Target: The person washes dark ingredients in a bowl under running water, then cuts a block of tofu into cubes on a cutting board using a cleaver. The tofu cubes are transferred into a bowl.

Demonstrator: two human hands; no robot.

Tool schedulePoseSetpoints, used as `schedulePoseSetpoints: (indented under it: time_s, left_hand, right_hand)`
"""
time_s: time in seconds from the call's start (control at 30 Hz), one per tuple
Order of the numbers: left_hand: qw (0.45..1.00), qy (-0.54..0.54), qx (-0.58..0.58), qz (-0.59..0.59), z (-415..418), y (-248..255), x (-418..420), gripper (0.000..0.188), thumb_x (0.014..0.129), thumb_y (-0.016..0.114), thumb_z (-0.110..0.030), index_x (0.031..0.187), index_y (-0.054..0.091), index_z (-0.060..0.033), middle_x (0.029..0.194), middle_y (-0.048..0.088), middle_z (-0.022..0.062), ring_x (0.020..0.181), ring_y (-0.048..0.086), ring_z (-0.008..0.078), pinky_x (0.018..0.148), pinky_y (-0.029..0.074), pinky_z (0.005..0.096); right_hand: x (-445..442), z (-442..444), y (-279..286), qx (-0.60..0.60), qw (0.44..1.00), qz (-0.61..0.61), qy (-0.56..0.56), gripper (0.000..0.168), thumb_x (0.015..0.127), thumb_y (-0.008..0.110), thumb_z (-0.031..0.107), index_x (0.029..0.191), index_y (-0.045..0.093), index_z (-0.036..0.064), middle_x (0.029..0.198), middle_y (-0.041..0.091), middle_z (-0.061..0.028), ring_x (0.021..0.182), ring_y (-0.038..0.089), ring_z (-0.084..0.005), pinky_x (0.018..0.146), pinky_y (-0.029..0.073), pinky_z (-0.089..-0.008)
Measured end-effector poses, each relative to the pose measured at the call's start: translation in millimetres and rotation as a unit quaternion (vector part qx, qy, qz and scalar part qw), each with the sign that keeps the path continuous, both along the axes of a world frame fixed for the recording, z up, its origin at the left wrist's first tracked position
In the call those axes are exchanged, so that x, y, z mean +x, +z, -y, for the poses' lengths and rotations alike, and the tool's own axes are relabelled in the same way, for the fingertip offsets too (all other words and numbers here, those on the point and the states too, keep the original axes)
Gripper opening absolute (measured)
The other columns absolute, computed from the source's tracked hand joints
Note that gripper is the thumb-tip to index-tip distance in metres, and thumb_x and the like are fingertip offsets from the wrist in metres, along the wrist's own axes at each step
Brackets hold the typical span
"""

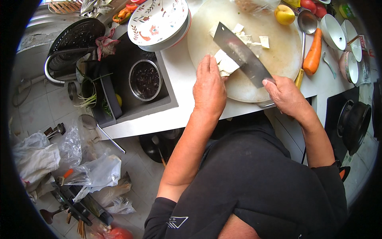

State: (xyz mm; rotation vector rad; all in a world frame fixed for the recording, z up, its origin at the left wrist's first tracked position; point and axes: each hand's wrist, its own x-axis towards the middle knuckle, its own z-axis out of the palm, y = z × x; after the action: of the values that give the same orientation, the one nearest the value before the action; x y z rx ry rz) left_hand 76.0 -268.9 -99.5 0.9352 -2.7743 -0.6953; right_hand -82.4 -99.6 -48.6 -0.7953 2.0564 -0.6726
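Note:
My right hand [285, 94] grips the handle end of a Chinese cleaver [238, 55]. The wide blade slants up and left over a round cutting board [283, 56]. White tofu pieces [226, 64] lie on the board between the blade and my left hand [210, 86]. The left fingers are together and press on the left side of these pieces, with the thumb mostly hidden beneath. Beyond the blade are several smaller tofu cubes [246, 38], some partly covered by the cleaver.
Patterned bowls [161, 21] are stacked left of the board, beside a sink [140, 112] holding a metal bowl of dark pieces [145, 80]. To the right lie a ladle [307, 22], a carrot [313, 52] and white bowls [333, 31]. A yellow fruit [284, 15] sits at the board's far edge.

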Motion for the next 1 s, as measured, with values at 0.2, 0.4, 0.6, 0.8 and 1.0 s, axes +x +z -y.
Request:
schedulePoseSetpoints:
  time_s: [0.2, 0.4, 0.6, 0.8, 1.0]
  left_hand:
    - [0.999, 0.017, 0.033, 0.035, 4, 7, -4, 0.068, 0.085, 0.079, -0.01, 0.141, 0.046, 0.009, 0.153, 0.044, 0.0305, 0.132, 0.055, 0.0454, 0.103, 0.053, 0.0477]
    - [0.995, 0.053, 0.068, 0.043, 5, 11, -6, 0.067, 0.085, 0.082, -0.012, 0.136, 0.046, 0.0117, 0.159, 0.033, 0.033, 0.125, 0.06, 0.0463, 0.1, 0.055, 0.0471]
    - [0.997, 0.059, 0.043, 0.019, 6, 7, 0, 0.068, 0.082, 0.085, -0.012, 0.133, 0.048, 0.0113, 0.159, 0.034, 0.0315, 0.124, 0.06, 0.0472, 0.103, 0.053, 0.0481]
    - [0.996, 0.03, 0.07, 0.041, 12, 8, -3, 0.057, 0.081, 0.085, -0.011, 0.125, 0.056, 0.0088, 0.153, 0.044, 0.0299, 0.13, 0.056, 0.0467, 0.11, 0.049, 0.0486]
    - [0.999, 0.012, -0.038, 0.007, 11, -1, 6, 0.073, 0.079, 0.087, -0.014, 0.138, 0.05, 0.0083, 0.145, 0.053, 0.0277, 0.132, 0.056, 0.0434, 0.11, 0.048, 0.0467]
  right_hand:
    - [9, -1, 35, -0.045, 0.998, -0.034, 0.009, 0.025, 0.105, 0.055, 0.018, 0.096, 0.062, -0.005, 0.077, 0.06, -0.0302, 0.076, 0.061, -0.0516, 0.068, 0.049, -0.051]
    - [21, -3, 36, -0.051, 0.997, -0.041, 0.036, 0.019, 0.104, 0.057, 0.014, 0.099, 0.063, -0.004, 0.074, 0.063, -0.0292, 0.075, 0.064, -0.0506, 0.067, 0.051, -0.0533]
    - [24, -3, 30, -0.035, 0.993, -0.087, 0.071, 0.019, 0.104, 0.056, 0.014, 0.099, 0.062, -0.004, 0.076, 0.064, -0.0302, 0.076, 0.065, -0.0505, 0.069, 0.052, -0.0554]
    - [27, 2, 1, -0.016, 0.993, -0.099, 0.065, 0.024, 0.105, 0.055, 0.017, 0.094, 0.062, -0.004, 0.079, 0.065, -0.0316, 0.078, 0.065, -0.0517, 0.072, 0.052, -0.0552]
    - [12, -3, -5, -0.026, 1.0, -0.001, -0.002, 0.027, 0.105, 0.056, 0.019, 0.096, 0.06, -0.006, 0.077, 0.06, -0.0297, 0.072, 0.058, -0.0499, 0.066, 0.049, -0.0473]
